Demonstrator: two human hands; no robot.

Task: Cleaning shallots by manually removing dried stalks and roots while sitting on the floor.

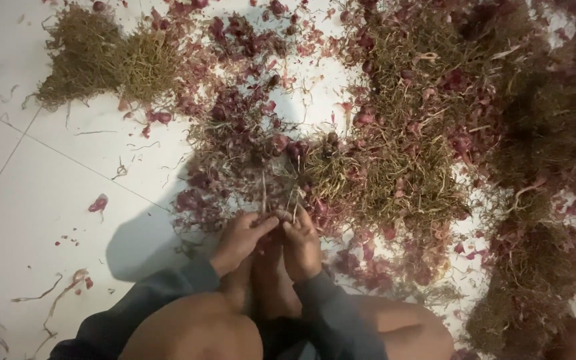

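Hands meet above the bare feet: left hand [240,239] and right hand [301,243], fingertips pinched together on a small purple-red shallot bulb [281,219] with pale dry stalks sticking up from the grip. Just beyond lies a spread of purple-red shallots with skins [235,133] tangled in a dry yellow-brown mass of roots and stalks [395,160]. White tiled floor [28,200] underneath, with a separate root heap [101,57] well apart at upper left.

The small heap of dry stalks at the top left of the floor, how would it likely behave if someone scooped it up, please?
The heap of dry stalks looks wispy and loose, so it would probably feel light and floppy. Its thin tangled strands might lift partly as a clump, though stray bits, like those scattered on the white tiled floor, would likely drop off.
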